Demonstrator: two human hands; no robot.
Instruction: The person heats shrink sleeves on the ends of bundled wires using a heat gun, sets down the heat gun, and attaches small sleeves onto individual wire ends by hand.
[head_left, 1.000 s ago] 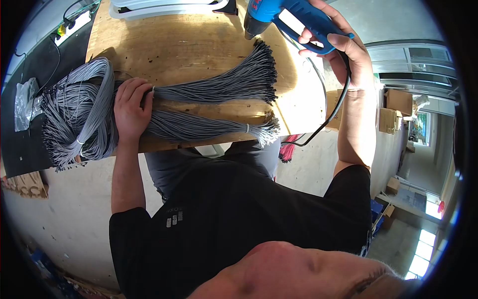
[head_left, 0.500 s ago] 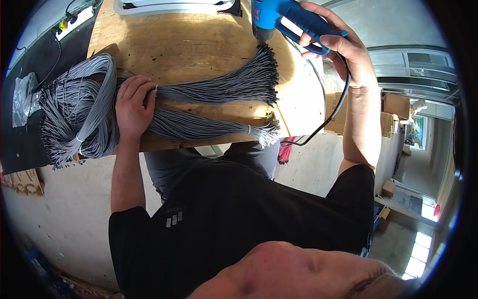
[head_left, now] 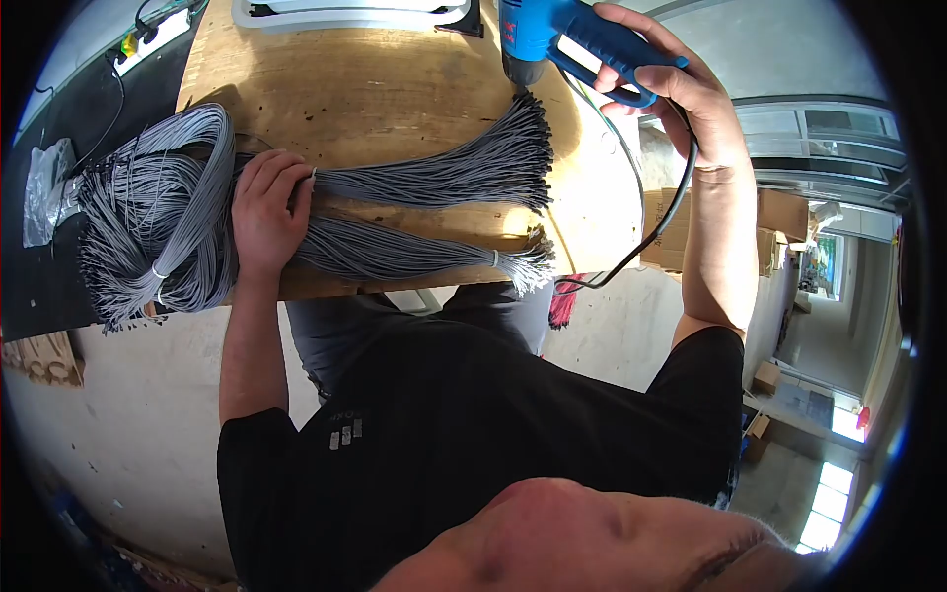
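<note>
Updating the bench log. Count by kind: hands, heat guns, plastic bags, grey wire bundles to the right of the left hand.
Hands: 2 (left hand, right hand)
Heat gun: 1
Plastic bag: 1
Grey wire bundles: 2 (upper bundle, lower bundle)
Total: 6

Counter (head_left: 345,89): grey wire bundles (head_left: 424,185) extending right from left hand (head_left: 271,212), coiled heap (head_left: 163,192) left, white tray (head_left: 355,20) beyond
</note>
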